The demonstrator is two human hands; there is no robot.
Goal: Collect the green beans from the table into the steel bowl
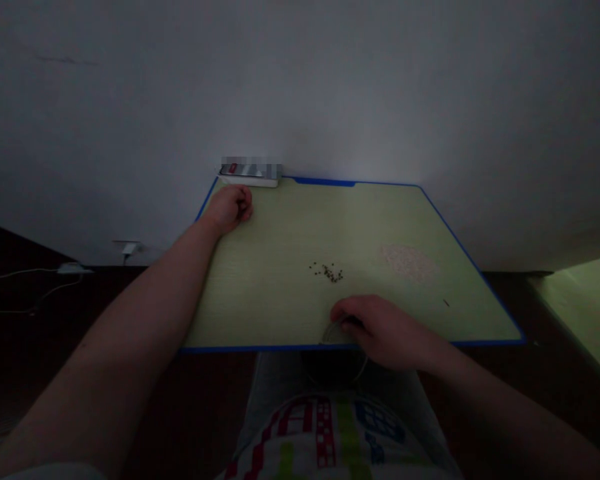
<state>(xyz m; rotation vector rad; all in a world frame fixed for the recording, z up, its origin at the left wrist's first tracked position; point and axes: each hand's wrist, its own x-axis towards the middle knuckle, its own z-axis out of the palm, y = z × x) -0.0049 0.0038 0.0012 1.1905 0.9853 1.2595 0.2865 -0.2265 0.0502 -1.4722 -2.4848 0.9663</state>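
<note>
At the near edge of the pale yellow-green table [290,267], my right hand [375,327] is closed on the rim of a clear, round bowl [334,332]. Part of this bowl lies over the tabletop, and its lower curve shows dimly below the blue edge. Just beyond that hand lies a loose scatter of small dark beans or seeds [329,272]. To their right spreads a flat patch of pale grains [410,263], like rice. My left hand [231,205] rests at the far left of the table with fingers curled, and I see nothing in it.
A white box [253,180], its top partly blurred out, stands at the back left corner against the wall. One thin dark sliver [446,303] lies on the right of the table. A plug [130,249] and white cables are low on the left.
</note>
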